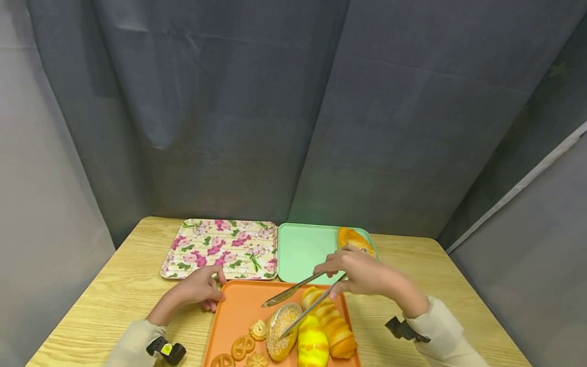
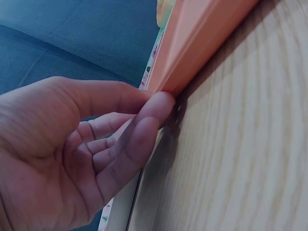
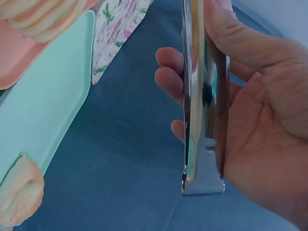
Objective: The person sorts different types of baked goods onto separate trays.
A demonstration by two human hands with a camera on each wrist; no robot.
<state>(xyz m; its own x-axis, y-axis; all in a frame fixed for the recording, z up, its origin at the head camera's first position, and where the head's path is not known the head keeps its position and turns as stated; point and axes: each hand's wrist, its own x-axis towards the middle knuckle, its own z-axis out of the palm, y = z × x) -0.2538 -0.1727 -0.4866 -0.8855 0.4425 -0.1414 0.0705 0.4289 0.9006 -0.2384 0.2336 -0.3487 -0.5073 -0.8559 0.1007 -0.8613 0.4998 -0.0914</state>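
A pair of shiny metal tongs [image 1: 302, 298] is held in the right hand [image 1: 362, 272], whose fingers and thumb curl round the handle end; the two thin arms slant down and to the left over the orange rectangular plastic tray [image 1: 234, 318]. One tong tip hangs above the tray's bare floor, the other reaches the seeded oval bread roll [image 1: 282, 331]. In the right wrist view the tongs [image 3: 202, 101] stand as two bright strips joined at a flat end, pressed between the thumb and the curled fingers [image 3: 168, 77] of that hand [image 3: 255, 130].

Beside the seeded roll lie a bright yellow ridged bun [image 1: 313, 344] and a long golden twisted loaf [image 1: 332, 321], close together along the tray's right side. Three small patterned biscuits [image 1: 243, 347] lie near the tray's front edge.

The left hand [image 1: 199, 288] rests at the tray's far left corner, its fingers loosely bent. In the left wrist view the thumb [image 2: 149, 125] presses against the orange tray's rim [image 2: 192, 53], with nothing gripped in the palm.

Behind the orange tray sit a mint green square tray [image 1: 302, 250] and, to its left, a cream tray printed with pink flowers [image 1: 220, 248], side by side. A golden-brown oval bun [image 1: 354, 239] lies in the green tray's far right corner. All trays rest on a light wooden table [image 1: 110, 295] backed by a grey curtain [image 1: 293, 112].
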